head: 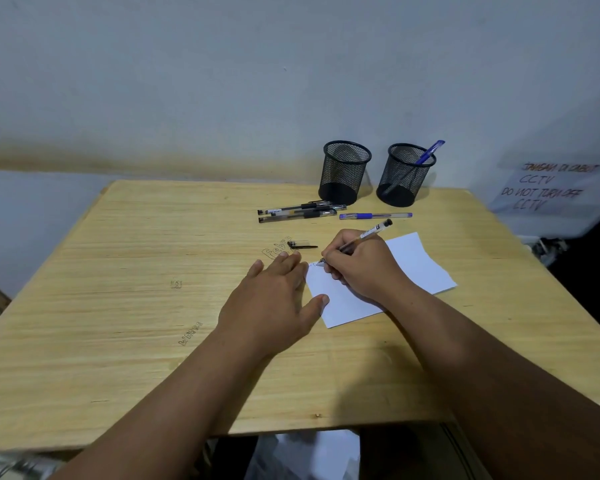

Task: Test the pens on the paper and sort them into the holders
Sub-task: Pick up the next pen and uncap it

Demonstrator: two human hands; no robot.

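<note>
My right hand (361, 268) grips a clear black-ink pen (371, 232) with its tip touching the upper left corner of the white paper (416, 265). Flat on the table, my left hand (274, 296) has its fingers spread and presses the paper's left edge. A black pen cap (300, 245) lies just beyond my left fingertips. Three black pens (298, 211) lie bunched in front of the left mesh holder (343, 173), which looks empty. A blue pen (374, 215) lies beside them. The right mesh holder (404, 174) has one blue pen (428, 154) standing in it.
The wooden table (136, 306) stands against a pale wall. A handwritten paper notice (548, 187) hangs at the right. The table's near edge runs just below my forearms, with white sheets (309, 455) on the floor beneath.
</note>
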